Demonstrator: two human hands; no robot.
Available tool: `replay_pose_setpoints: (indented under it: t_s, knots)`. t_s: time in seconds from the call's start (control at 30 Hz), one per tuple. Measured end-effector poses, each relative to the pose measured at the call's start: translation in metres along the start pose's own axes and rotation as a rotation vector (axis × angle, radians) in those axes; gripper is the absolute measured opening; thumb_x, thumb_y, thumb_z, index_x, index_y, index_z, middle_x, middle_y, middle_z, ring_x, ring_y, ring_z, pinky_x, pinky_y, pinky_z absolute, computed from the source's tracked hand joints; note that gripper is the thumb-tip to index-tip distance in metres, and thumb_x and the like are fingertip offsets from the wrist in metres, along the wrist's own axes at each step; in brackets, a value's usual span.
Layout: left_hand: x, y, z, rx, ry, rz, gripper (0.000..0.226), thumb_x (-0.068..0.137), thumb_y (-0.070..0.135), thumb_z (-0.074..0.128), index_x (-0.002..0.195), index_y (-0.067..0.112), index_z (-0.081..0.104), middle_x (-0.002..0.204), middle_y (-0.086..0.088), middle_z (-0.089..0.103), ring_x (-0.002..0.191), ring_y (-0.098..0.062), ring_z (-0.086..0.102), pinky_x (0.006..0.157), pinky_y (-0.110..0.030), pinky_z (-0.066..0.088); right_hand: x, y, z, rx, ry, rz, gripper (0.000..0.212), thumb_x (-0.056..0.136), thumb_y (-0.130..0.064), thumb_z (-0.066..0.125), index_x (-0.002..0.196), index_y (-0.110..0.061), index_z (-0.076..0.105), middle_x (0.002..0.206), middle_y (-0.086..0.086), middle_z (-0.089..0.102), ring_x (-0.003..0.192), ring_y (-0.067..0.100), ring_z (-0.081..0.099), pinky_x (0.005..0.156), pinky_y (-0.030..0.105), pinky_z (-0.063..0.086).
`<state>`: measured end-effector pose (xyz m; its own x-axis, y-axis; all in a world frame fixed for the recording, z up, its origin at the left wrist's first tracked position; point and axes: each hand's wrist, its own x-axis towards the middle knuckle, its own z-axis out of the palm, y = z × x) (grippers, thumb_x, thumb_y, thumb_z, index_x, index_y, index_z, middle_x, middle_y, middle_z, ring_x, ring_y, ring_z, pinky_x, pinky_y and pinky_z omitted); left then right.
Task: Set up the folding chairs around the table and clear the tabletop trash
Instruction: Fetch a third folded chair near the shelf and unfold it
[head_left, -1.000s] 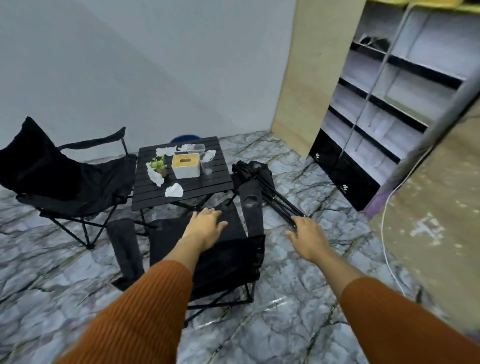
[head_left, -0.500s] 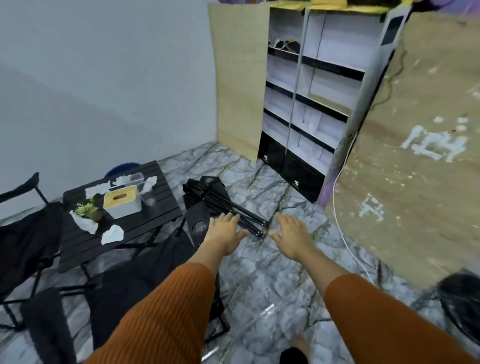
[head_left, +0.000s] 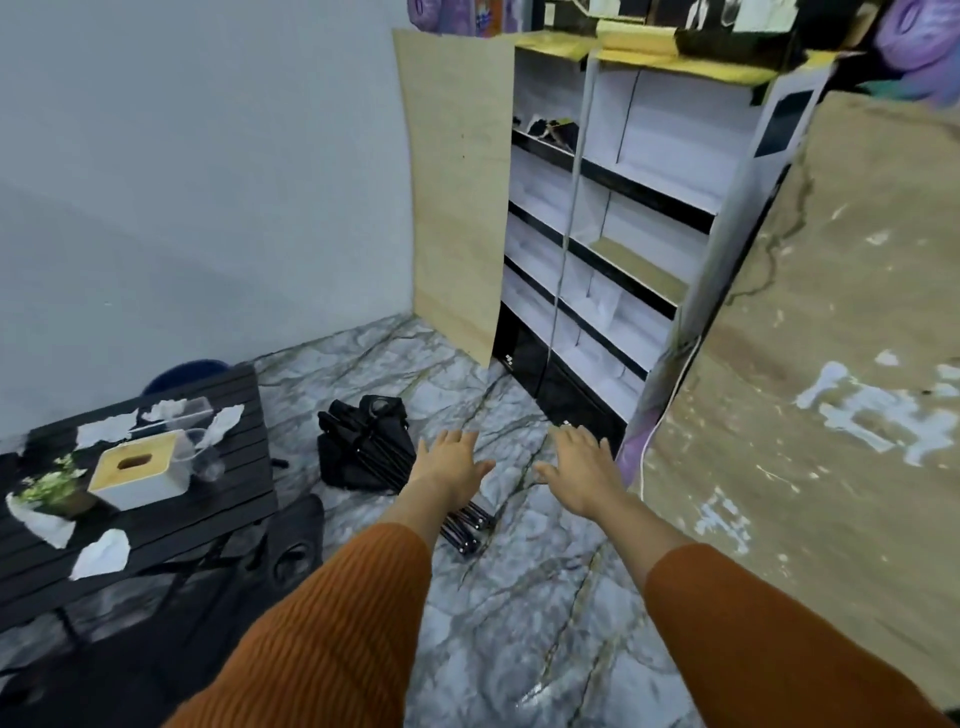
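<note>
Black fabric and rods, bundled tight: one folded chair (head_left: 363, 447) lies on the marble floor (head_left: 519, 597), just ahead and to the left of the left grip (head_left: 449, 470), with its leg ends poking out underneath that wrist. Both grips are released, fingers straight and spread, palms down, holding nothing. The left grip hovers over the bundle's legs, though I cannot tell whether it touches them. The right grip (head_left: 582, 473) hangs over bare floor just beside it.

Below and left of the left grip, an opened chair (head_left: 291, 558) with a cup-holder arm stands against the near edge of the desk (head_left: 244, 441), so that part of the seating looks done. The picture is dark and blurred there, so I would not swear to how squarely it sits.

Trash clearing looks untouched. Well to the left of both grips, crumpled tissues (head_left: 101, 555) lie scattered over the desk, around a tissue box (head_left: 136, 470), a potted plant (head_left: 49, 486) and a clear cup (head_left: 208, 465). A blue bin (head_left: 184, 370) shows behind the far edge of the desk, a likely place for them.

By my reckoning the task is under halfway: the chair on the floor needs lifting, unfolding and placing, and then the tissues need gathering.
</note>
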<state>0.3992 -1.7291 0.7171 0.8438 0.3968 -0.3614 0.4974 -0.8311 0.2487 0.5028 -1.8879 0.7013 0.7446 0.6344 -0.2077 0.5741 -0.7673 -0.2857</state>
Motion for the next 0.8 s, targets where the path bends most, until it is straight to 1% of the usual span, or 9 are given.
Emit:
replay_pose_setpoints:
  t_s: [0.2, 0.4, 0.53, 0.7, 0.8]
  knots:
    - [0.093, 0.023, -0.027, 0.009, -0.013, -0.016, 0.063, 0.101, 0.047, 0.032, 0.153, 0.016, 0.015, 0.162, -0.008, 0.013, 0.150, -0.027, 0.008, 0.122, -0.053, 0.004, 0.097, 0.040, -0.022, 0.024, -0.010, -0.019, 0.061, 0.100, -0.043, 0.041, 0.151, -0.014, 0.023, 0.159, 0.007, 0.025, 0.149, 0.028, 0.013, 0.121, 0.052, 0.010]
    - [0.218, 0.028, -0.067, 0.014, -0.001, -0.049, 0.063, 0.101, 0.048, 0.031, 0.153, 0.016, 0.015, 0.162, -0.009, 0.014, 0.150, -0.027, 0.006, 0.122, -0.053, 0.003, 0.217, 0.063, -0.055, 0.007, -0.035, -0.046, 0.062, 0.101, -0.043, 0.039, 0.152, -0.014, 0.019, 0.161, 0.006, 0.020, 0.149, 0.028, 0.013, 0.121, 0.053, 0.011]
    - [0.300, 0.028, -0.104, -0.009, 0.021, -0.082, 0.063, 0.100, 0.048, 0.033, 0.152, 0.016, 0.016, 0.161, -0.009, 0.016, 0.150, -0.028, 0.009, 0.122, -0.052, 0.005, 0.303, 0.068, -0.085, 0.007, -0.058, -0.072, 0.061, 0.102, -0.040, 0.039, 0.153, -0.014, 0.018, 0.161, 0.006, 0.019, 0.149, 0.027, 0.013, 0.121, 0.053, 0.011]
    - [0.390, 0.020, -0.142, 0.001, 0.079, -0.124, 0.063, 0.099, 0.050, 0.034, 0.151, 0.016, 0.020, 0.159, -0.009, 0.023, 0.147, -0.029, 0.017, 0.120, -0.052, 0.013, 0.401, 0.064, -0.116, 0.013, -0.020, -0.155, 0.059, 0.101, -0.041, 0.040, 0.150, -0.013, 0.025, 0.158, 0.007, 0.027, 0.147, 0.028, 0.020, 0.119, 0.052, 0.017]
    - [0.432, 0.011, -0.156, -0.012, 0.106, -0.183, 0.065, 0.098, 0.052, 0.034, 0.151, 0.017, 0.020, 0.158, -0.009, 0.023, 0.147, -0.029, 0.017, 0.120, -0.051, 0.013, 0.454, 0.058, -0.125, 0.010, -0.010, -0.212, 0.055, 0.100, -0.040, 0.042, 0.146, -0.012, 0.031, 0.154, 0.009, 0.034, 0.144, 0.028, 0.025, 0.117, 0.051, 0.022]
